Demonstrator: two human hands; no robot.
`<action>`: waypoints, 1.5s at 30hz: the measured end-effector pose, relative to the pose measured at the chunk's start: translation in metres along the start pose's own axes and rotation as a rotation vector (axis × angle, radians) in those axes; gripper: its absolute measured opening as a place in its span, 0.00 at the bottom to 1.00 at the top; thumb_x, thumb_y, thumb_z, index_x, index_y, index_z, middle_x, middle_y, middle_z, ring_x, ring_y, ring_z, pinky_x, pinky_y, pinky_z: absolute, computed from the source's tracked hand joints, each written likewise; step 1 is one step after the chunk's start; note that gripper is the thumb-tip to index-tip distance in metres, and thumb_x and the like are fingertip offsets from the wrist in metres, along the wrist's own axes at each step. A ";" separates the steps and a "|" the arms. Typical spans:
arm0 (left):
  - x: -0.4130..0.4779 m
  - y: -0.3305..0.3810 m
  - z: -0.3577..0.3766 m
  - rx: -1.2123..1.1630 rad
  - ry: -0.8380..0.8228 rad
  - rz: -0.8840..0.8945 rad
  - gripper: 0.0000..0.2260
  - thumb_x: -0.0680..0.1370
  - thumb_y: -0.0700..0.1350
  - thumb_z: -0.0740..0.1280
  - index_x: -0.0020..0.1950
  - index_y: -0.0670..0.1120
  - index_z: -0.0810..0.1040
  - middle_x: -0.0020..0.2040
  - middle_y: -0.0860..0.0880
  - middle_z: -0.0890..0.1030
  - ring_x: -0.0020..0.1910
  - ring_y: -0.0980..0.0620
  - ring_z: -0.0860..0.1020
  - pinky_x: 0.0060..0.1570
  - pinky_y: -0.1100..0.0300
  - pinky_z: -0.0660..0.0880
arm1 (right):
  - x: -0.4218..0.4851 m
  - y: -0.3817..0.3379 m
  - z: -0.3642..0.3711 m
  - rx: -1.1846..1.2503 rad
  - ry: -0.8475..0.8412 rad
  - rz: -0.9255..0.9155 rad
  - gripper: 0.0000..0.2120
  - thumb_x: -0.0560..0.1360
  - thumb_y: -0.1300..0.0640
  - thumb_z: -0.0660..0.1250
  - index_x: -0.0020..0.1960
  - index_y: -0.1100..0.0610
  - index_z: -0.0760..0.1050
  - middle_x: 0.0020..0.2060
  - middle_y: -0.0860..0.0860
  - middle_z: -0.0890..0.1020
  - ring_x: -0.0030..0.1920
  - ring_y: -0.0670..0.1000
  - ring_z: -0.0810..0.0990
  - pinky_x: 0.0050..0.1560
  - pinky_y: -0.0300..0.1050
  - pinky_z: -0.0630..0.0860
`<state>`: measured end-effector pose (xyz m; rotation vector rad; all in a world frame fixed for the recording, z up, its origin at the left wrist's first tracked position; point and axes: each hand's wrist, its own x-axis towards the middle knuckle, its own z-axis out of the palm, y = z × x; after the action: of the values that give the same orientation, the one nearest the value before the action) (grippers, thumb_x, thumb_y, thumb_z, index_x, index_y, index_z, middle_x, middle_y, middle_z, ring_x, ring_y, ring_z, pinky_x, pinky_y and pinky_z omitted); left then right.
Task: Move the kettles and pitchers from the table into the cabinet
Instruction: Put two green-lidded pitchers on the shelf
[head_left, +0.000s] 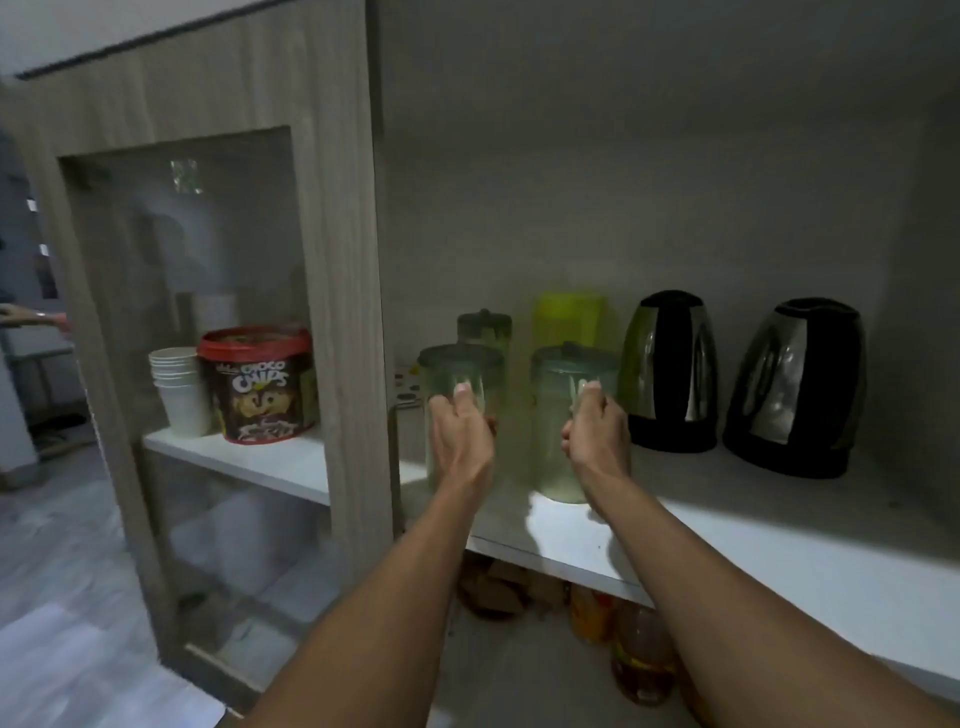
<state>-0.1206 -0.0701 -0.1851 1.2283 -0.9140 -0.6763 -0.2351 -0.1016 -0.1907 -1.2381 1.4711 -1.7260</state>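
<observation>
At the centre of the frame both hands reach onto the white shelf (727, 540) of the cabinet (332, 218). The left hand (460, 431) wraps around the left pitcher (460, 364), fingers curled on its clear wall. The right hand (597, 431) closes on the right pitcher (558, 395). Both stand upright near the shelf's front edge. Behind them stand a dark-lidded pitcher (484, 325) and a yellow-green pitcher (569, 317). At right, two kettles (670, 369) (795, 384) stand side by side, apart.

A pale wood-grain cabinet door with a glass panel (208, 322) is standing open at the left. A white laminate shelf (779, 561) is running across a dim grey interior, and grey wood-look flooring (57, 561) is showing beyond the door.
</observation>
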 end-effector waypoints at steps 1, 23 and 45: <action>0.012 -0.002 0.005 0.020 0.002 -0.024 0.15 0.85 0.54 0.51 0.49 0.46 0.71 0.52 0.41 0.79 0.48 0.45 0.77 0.48 0.51 0.72 | 0.009 0.002 0.008 -0.003 -0.001 0.011 0.30 0.67 0.32 0.43 0.45 0.52 0.74 0.42 0.56 0.78 0.45 0.57 0.78 0.55 0.61 0.77; 0.174 -0.036 0.076 -0.091 0.026 -0.074 0.15 0.85 0.52 0.53 0.49 0.42 0.71 0.53 0.33 0.81 0.51 0.37 0.80 0.52 0.47 0.75 | 0.133 0.036 0.097 0.043 0.050 0.044 0.21 0.79 0.38 0.50 0.39 0.52 0.68 0.40 0.57 0.78 0.45 0.59 0.78 0.53 0.56 0.77; -0.029 0.019 0.018 0.485 -0.073 0.204 0.25 0.83 0.56 0.55 0.72 0.39 0.68 0.69 0.37 0.71 0.68 0.40 0.70 0.64 0.49 0.67 | -0.016 0.010 -0.040 -0.532 -0.101 -0.065 0.24 0.81 0.40 0.52 0.66 0.58 0.66 0.64 0.65 0.74 0.64 0.65 0.73 0.59 0.54 0.69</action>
<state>-0.1511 -0.0500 -0.1710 1.5137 -1.2935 -0.3443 -0.2661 -0.0724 -0.2034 -1.6237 1.9165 -1.3223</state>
